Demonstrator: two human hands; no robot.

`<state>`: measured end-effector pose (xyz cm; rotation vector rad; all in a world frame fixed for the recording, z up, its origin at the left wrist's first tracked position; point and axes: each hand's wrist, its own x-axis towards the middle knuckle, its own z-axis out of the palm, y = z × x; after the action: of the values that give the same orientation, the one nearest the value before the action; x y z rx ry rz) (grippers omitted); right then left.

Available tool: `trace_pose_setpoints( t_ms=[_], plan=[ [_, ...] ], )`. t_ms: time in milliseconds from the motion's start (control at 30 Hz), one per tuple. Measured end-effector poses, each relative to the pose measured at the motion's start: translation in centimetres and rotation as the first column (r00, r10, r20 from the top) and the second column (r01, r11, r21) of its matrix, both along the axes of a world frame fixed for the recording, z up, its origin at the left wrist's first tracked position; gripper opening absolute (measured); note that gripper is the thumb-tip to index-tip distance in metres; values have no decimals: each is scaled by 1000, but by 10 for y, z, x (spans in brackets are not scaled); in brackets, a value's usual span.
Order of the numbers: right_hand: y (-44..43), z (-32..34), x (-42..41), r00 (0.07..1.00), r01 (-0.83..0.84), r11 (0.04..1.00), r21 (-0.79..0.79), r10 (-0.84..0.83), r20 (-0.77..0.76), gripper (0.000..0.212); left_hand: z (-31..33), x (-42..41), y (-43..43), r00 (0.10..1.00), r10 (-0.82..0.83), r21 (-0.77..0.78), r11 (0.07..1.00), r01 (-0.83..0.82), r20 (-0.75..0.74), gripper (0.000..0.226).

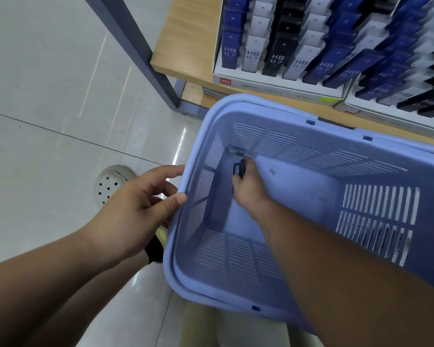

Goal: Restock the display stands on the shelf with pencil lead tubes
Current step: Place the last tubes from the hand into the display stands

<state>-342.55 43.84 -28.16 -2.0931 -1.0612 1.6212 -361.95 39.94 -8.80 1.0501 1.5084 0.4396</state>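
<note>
Right hand [248, 190] pinching lead tubes [239, 169] in basket [306, 194], left hand [135, 204] gripping rim

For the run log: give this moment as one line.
left hand: holds rim of basket | right hand: pinches lead tubes inside basket | display stands: on shelf

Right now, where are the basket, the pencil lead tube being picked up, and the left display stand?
basket [298, 196], head view, on the bare floor inside it.
pencil lead tube [238, 169], head view, on its dark exposed end.
left display stand [273, 87], head view, on its white front lip.
</note>
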Motion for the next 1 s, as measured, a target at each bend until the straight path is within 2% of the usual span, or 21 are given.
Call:
trace_pose_setpoints(
  t_ms=[67, 200, 300, 400, 500, 567, 700, 767, 900, 1000],
  plan=[
    [10, 2, 19, 990, -131, 990, 51, 128, 68, 53, 0, 1, 0, 1000, 8, 4, 1000, -8, 4, 40],
    [16, 7, 36, 958, -276, 959, 63, 269, 102, 57, 1, 1, 0, 1000, -2, -5, 1000, 2, -6, 42],
    [12, 8, 33, 969, -237, 969, 74, 230, 89, 57, 2, 1, 1, 1000, -3, -14, 1000, 3, -7, 42],
    [15, 8, 26, 981, -172, 982, 73, 165, 102, 46, 2, 2, 1, 1000, -5, -18, 1000, 4, -9, 42],
    [13, 9, 26, 970, -228, 971, 65, 221, 98, 37, 2, 2, 1, 1000, -3, -16, 1000, 3, -3, 40],
    [10, 10, 30, 961, -271, 960, 76, 264, 86, 38, 2, 1, 1, 1000, -6, -22, 1000, 6, 2, 40],
    [15, 9, 36, 971, -217, 975, 55, 210, 114, 48, 2, 1, 1, 1000, -10, -19, 1000, 10, 3, 40],
    [19, 5, 36, 961, -245, 968, 43, 237, 140, 46, 2, 1, 1, 1000, -8, -18, 1000, 8, 4, 40],
    [24, 4, 30, 911, -353, 936, 10, 341, 231, 38, 2, 1, 1, 1000, -8, -15, 1000, 8, 22, 39],
    [30, 5, 24, 809, -458, 887, -49, 439, 391, 44, 0, 0, 1, 1000, -13, -6, 1000, 13, 27, 37]
  ],
)
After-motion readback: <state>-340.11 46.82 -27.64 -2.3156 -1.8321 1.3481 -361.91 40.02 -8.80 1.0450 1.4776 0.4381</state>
